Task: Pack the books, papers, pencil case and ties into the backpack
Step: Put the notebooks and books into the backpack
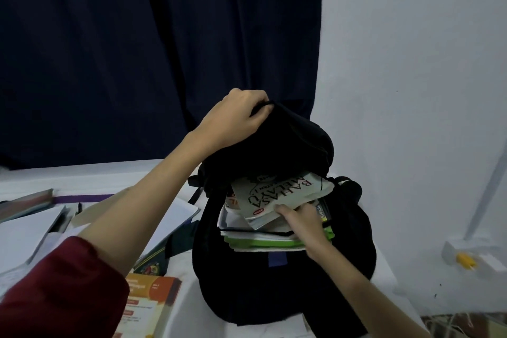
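Left hand (241,115) grips backpack (282,277) flap up, right hand (300,218) pinching grey book (279,195): best square it to the stack, then slide down.

**Grey book goes into the open backpack**

The left hand (241,110) grips the top of the black backpack (274,282), standing on the counter (192,304). The right hand (301,221) holds a grey book (279,195) at its mouth, above white papers (260,239). An orange book (153,299) lies near left.

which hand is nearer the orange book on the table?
Left. The left hand grips the top of the black backpack, up across the table from the orange book; the right hand, holding the Bahasa Melayu book, is farther right.
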The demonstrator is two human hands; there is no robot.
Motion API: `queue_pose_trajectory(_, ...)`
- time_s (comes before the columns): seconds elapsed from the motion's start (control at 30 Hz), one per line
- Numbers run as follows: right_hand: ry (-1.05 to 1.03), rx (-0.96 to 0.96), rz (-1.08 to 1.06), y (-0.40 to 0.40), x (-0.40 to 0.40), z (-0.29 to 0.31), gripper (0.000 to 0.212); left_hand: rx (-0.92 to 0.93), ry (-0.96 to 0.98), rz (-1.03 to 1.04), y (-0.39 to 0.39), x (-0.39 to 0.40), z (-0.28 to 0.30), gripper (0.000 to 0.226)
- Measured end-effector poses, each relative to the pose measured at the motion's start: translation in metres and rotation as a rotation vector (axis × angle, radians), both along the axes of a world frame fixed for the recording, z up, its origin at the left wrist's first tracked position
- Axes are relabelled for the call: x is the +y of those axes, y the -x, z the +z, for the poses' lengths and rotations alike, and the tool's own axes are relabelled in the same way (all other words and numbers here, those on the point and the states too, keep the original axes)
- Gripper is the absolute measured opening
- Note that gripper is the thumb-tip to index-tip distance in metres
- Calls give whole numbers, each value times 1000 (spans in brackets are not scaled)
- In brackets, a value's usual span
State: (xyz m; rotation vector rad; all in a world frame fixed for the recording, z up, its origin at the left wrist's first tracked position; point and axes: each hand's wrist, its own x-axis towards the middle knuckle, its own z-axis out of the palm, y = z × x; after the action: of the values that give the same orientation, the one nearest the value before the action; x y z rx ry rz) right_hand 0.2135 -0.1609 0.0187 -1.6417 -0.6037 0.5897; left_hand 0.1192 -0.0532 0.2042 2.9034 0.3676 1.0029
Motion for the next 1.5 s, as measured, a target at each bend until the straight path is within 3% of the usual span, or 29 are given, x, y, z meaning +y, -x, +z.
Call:
queue_pose_trajectory(0.07, 248, -323, 108, -15, -13, 4, 31, -2, 4, -4, 0, 1, -1, 23)
queue_pose_trajectory(0.13, 428, -636, 60, -29, -21, 4, 49, 11, -7, -4, -1, 0, -1, 24)
queue_pose_trajectory(0.23, 253, -950, -57, -43, -23, -4, 43, 19, -29, 11, -2, 0, -1, 23)
queue_pose_trajectory(0.33, 229, -1178, -13, -52, -14, -27, 63, -1, -40, 25, -2, 0, -2, 24)
queue_pose_trajectory(0.43, 382, -1087, 24, -55, -9, -32, 73, -42, -62, 32, -3, -1, -3, 25)
queue_pose_trajectory(0.6, 437, -1149, -63, -37, 17, -29, 78, -139, -60, 3, -3, -5, 2, 24)
queue_pose_trajectory(0.8, 666, -1128, -1, -30, 52, -6, 81, -97, -116, 4, 1, -7, 3, 23)
queue_pose_trajectory(0.9, 604, -1117, 2, -33, 53, -15, 77, -128, -86, 4, 2, -2, 3, 23)
queue_pose_trajectory(1.0, 438, -1240, -6, -29, 53, -18, 74, -135, -60, -3, -1, 1, 1, 22)
queue_pose_trajectory(1.07, 406, -1247, 144, -17, 56, -9, 61, -131, -60, -13, -5, 1, 2, 22)
queue_pose_trajectory(1.27, 485, -1030, 528, 17, 105, -8, 43, -118, -83, -33, -10, 4, 12, 23)
queue_pose_trajectory(1.4, 598, -1149, 488, 17, 118, -17, 50, -99, -135, -51, -12, 4, 26, 24)
queue_pose_trajectory(1.5, 576, -1079, 482, 18, 115, -15, 46, -111, -127, -66, -14, 3, 28, 24)
